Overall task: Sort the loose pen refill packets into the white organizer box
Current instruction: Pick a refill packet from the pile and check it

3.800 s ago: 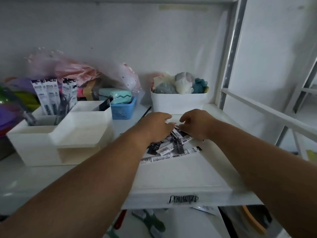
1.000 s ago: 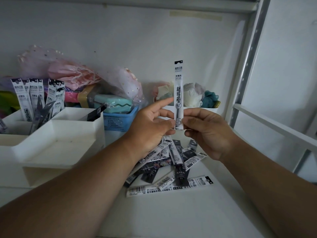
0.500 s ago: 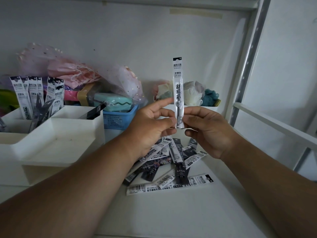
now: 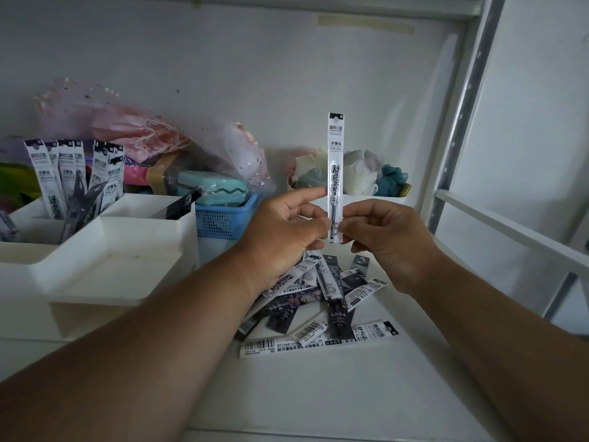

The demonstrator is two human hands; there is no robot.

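Observation:
A white pen refill packet stands upright in the air in front of me. My left hand and my right hand both pinch its lower end from either side. Below my hands, a pile of loose refill packets, white and black, lies on the white shelf. The white organizer box stands at the left. Several white packets stand upright in its back compartment, and one black packet leans in another. Its front tray holds nothing.
A blue mesh basket with a teal case sits behind the organizer, under pink and clear bags. A white bin with soft items stands at the back. Metal shelf uprights and a white rail border the right.
Since 3.8 s ago my hands left the pile and lifted one white packet upright. Over the last second it has stayed nearly still between both hands.

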